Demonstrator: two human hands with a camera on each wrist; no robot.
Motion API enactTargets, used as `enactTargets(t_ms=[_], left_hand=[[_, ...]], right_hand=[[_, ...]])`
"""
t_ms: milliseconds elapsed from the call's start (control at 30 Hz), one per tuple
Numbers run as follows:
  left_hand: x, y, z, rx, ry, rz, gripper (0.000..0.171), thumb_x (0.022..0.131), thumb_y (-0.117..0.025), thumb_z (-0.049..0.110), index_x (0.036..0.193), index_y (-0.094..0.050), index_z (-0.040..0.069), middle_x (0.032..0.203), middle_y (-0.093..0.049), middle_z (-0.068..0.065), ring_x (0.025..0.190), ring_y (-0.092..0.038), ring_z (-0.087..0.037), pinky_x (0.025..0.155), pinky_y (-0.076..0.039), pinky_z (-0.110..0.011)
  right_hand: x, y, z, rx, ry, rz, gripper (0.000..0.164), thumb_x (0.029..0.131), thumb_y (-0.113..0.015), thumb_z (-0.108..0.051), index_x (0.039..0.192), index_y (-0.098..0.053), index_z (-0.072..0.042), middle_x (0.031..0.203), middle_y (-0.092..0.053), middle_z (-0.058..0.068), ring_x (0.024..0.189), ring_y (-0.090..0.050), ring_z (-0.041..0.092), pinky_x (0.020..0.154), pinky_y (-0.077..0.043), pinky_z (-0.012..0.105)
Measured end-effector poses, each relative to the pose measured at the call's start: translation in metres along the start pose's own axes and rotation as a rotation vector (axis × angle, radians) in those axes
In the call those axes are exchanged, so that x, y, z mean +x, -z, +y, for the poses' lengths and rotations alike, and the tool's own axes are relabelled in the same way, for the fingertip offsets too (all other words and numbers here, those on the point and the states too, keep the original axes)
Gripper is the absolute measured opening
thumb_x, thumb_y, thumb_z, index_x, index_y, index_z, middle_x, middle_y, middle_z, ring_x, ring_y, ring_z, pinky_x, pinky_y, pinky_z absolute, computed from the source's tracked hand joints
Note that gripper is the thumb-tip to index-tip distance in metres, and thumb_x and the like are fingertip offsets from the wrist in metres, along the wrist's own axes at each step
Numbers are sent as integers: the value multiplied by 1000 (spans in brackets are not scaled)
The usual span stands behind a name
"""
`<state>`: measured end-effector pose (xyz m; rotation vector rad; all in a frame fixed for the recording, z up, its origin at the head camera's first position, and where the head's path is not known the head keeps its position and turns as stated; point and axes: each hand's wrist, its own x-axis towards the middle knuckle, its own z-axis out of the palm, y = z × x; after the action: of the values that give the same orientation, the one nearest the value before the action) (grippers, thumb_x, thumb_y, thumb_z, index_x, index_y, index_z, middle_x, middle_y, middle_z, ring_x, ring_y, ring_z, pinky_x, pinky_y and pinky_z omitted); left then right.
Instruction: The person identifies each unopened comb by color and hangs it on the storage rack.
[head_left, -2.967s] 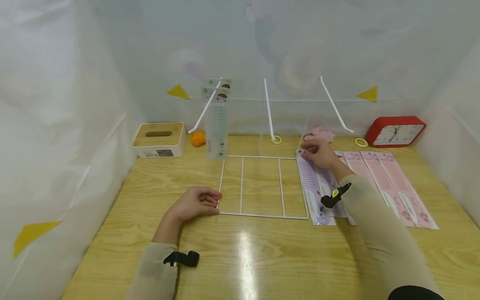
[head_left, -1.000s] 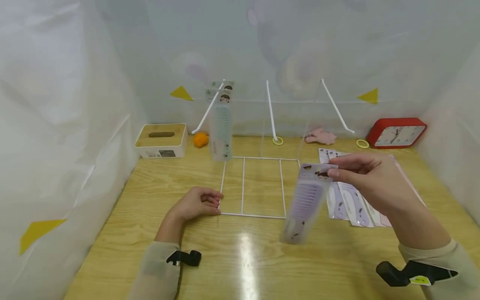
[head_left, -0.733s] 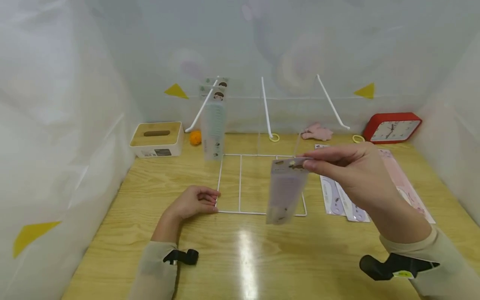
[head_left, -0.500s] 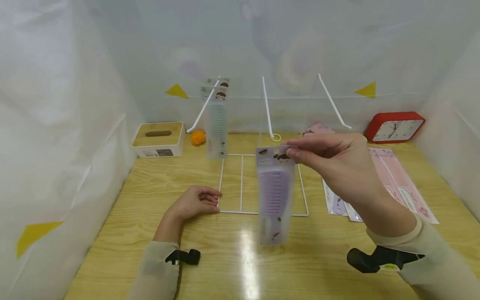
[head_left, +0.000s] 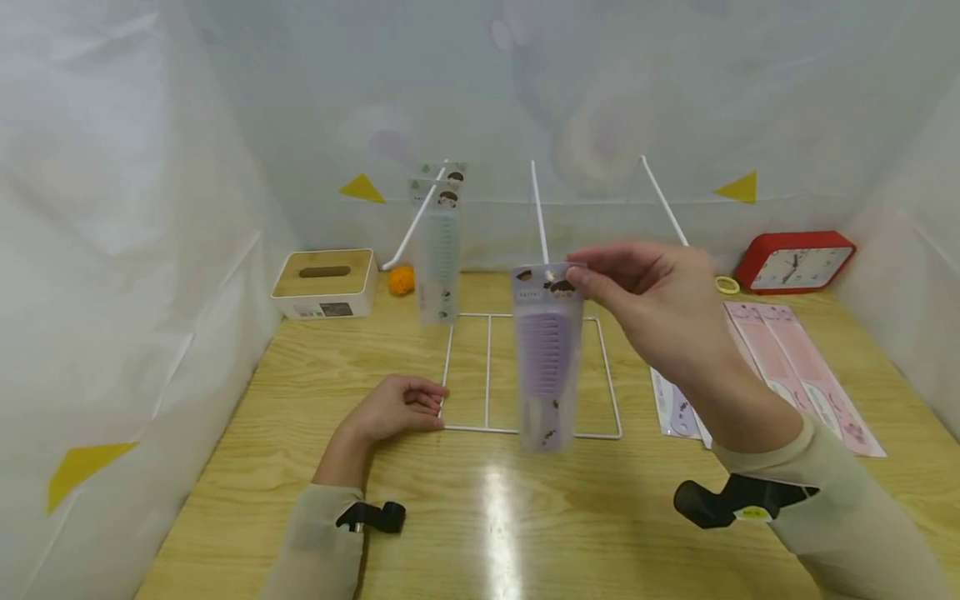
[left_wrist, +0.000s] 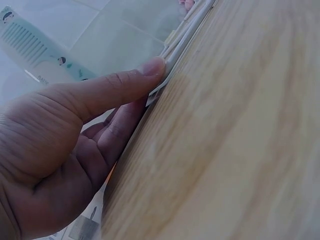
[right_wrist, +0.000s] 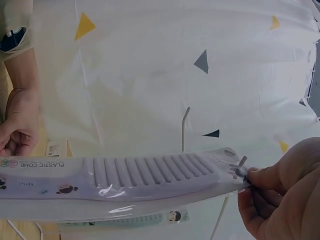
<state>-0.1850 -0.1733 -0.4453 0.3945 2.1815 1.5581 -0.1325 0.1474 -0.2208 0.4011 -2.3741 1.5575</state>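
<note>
My right hand (head_left: 667, 312) pinches the top corner of a packaged purple comb (head_left: 546, 358), which hangs upright at the front end of the middle hook (head_left: 540, 212). In the right wrist view, the hook's tip (right_wrist: 243, 161) shows at the hole in the comb's package. My left hand (head_left: 393, 408) holds the front left corner of the white wire display rack (head_left: 510, 431), thumb on the wire in the left wrist view. Packaged green combs (head_left: 441, 250) hang on the left hook (head_left: 412, 221). The right hook (head_left: 663, 200) is partly behind my right hand.
Packaged pink combs (head_left: 798, 367) and purple ones (head_left: 678, 412) lie right of the rack, partly under my right forearm. A tissue box (head_left: 324, 283) and an orange ball (head_left: 401, 281) stand back left. A red clock (head_left: 795, 262) and a yellow ring (head_left: 727, 285) are back right.
The right hand has picked up a purple comb from the right of the rack and carried it left and up to the middle hook's tip. The left hand stays at the rack's corner.
</note>
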Motion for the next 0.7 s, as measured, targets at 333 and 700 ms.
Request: enactTargets(t_ms=[333, 700], left_hand=[[-1, 0, 1, 8, -12, -7, 48, 81, -81, 2, 125, -64, -6, 105, -70, -19, 93, -69, -17, 84, -59, -25], [-2, 3, -1, -10, -36, -20, 48, 82, -80, -1, 125, -62, -9, 106, -70, -23, 92, -69, -15, 84, -59, -26]], right_hand=[[44, -15, 20, 230, -153, 2, 25, 91, -75, -17, 112, -74, -5, 93, -75, -10, 89, -68, 7, 84, -55, 20], [112, -30, 44, 284, -186, 111, 25, 91, -74, -16, 112, -74, -5, 92, -71, -8, 93, -63, 8, 87, -49, 22]])
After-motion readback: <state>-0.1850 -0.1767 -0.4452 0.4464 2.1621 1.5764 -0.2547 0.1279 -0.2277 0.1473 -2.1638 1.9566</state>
